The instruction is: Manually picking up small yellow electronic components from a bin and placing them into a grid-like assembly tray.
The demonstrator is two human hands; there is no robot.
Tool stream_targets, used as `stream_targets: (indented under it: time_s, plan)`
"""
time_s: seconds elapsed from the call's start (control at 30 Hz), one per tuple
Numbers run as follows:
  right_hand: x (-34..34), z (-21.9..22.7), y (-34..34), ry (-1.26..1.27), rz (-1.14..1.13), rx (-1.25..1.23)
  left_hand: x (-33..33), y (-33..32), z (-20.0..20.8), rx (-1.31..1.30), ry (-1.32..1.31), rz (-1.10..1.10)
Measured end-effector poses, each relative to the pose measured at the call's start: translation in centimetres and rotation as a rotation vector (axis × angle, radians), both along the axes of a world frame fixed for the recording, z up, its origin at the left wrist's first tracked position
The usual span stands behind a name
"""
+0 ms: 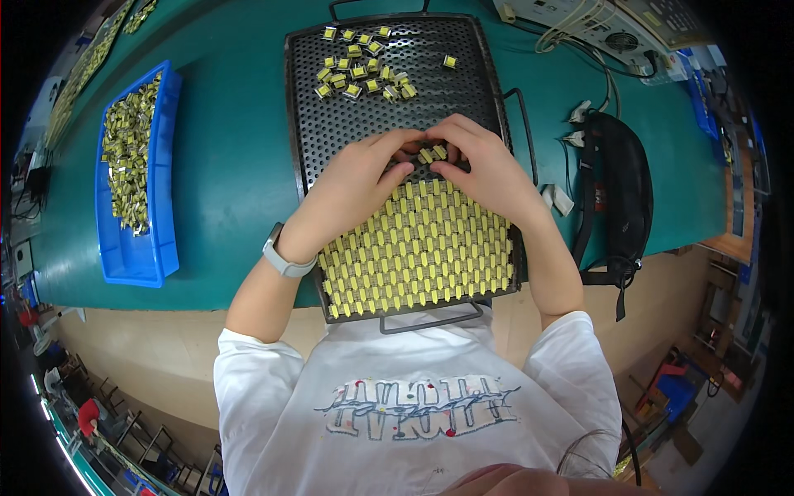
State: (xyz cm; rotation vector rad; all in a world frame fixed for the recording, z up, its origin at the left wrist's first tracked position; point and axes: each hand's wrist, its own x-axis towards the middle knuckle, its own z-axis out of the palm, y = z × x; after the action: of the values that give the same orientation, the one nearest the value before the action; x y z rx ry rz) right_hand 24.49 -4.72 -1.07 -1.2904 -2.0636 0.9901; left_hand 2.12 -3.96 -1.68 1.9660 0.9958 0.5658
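Observation:
A black perforated metal tray [308,99] lies in front of me, its near end toward my body. Tight, even rows of small yellow-taped transformers [418,248] fill its near half. Just past the farthest row, my left hand [357,178] and my right hand [490,169] meet with fingers curled and fingertips close together. Between them is a small cluster of yellow-taped transformers [432,155], gripped by the fingers of both hands. Fingers partly hide these pieces. At the tray's far end, several loose transformers [356,72] lie scattered, one [449,61] apart to the right.
A blue bin [168,190] heaped with more transformers stands left on the green table [227,124]. To the right lie a black bag [624,186] with straps, plugs and cables. A boxy instrument [608,29] stands at the far right. The tray has wire handles [434,321].

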Motion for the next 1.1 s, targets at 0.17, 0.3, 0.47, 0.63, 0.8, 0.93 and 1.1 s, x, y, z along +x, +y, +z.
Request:
stream_targets:
  time_s: [0.17, 0.3, 0.47, 0.63, 0.8, 0.93, 1.1]
  plan:
    - [-0.1, -0.4, 0.4, 0.024, 0.046, 0.043, 0.1, -0.3, 0.0, -0.115, -0.181, 0.054]
    - [0.1, -0.6, 0.8, 0.035, 0.057, 0.022, -0.1, -0.2, 0.1, -0.196, -0.19, 0.058]
    - [0.1, -0.1, 0.9, -0.005, 0.08, 0.037, -0.2, 0.2, -0.8, -0.3, -0.336, 0.082]
    - [1.2, 2.1, 0.5, -0.121, 0.026, 0.112, -0.6, 0.6, -0.8, -0.247, -0.314, 0.049]
    - [3.0, 3.0, 0.0, -0.391, -0.063, 0.203, -0.4, 0.2, 0.3, -0.186, -0.224, -0.059]
    - [3.4, 2.6, -0.6, -0.493, -0.04, 0.212, -0.3, 0.1, 0.3, -0.114, -0.179, -0.106]
    - [3.7, 3.0, -0.9, -0.575, 0.007, 0.266, -0.3, 0.3, 0.2, -0.073, -0.185, -0.103]
